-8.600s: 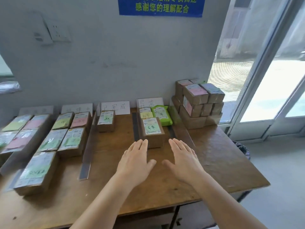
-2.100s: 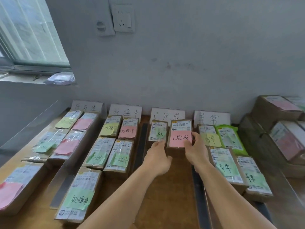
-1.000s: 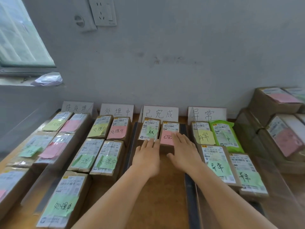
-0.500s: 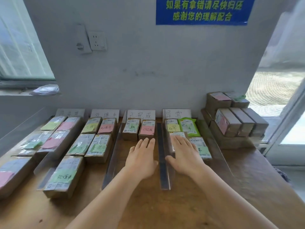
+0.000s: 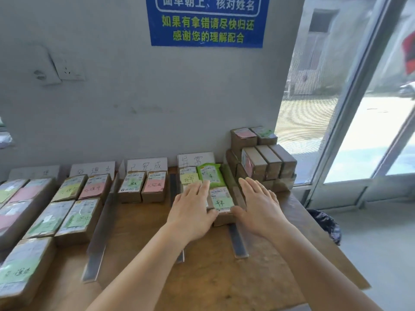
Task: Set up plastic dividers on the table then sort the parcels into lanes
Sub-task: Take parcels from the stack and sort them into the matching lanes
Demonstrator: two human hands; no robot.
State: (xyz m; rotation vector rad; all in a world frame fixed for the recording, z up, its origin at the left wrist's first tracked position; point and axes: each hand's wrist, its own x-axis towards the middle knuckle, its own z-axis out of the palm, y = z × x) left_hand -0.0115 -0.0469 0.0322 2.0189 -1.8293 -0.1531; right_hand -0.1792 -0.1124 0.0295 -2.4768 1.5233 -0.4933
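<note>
Cardboard parcels with coloured notes lie in lanes on a wooden table (image 5: 213, 272), split by clear plastic dividers (image 5: 98, 232) (image 5: 238, 236). My left hand (image 5: 190, 209) lies flat with straight fingers over the left parcel of the rightmost lane. My right hand (image 5: 260, 207) is flat and open just right of the front parcel with a green note (image 5: 221, 204); the thumb is at its front corner. A green bag parcel (image 5: 211, 175) lies behind. Two parcels (image 5: 143, 186) sit in the neighbouring lane.
A stack of unsorted boxes (image 5: 262, 158) stands at the table's back right corner. White paper lane signs (image 5: 147, 166) lean on the grey wall. Filled lanes (image 5: 67, 209) run to the left. A dark bin (image 5: 325, 225) sits on the floor by the glass door.
Both hands moved right, from the lane with two parcels to the rightmost lane, and now flank its front parcels. The view also swung right.
</note>
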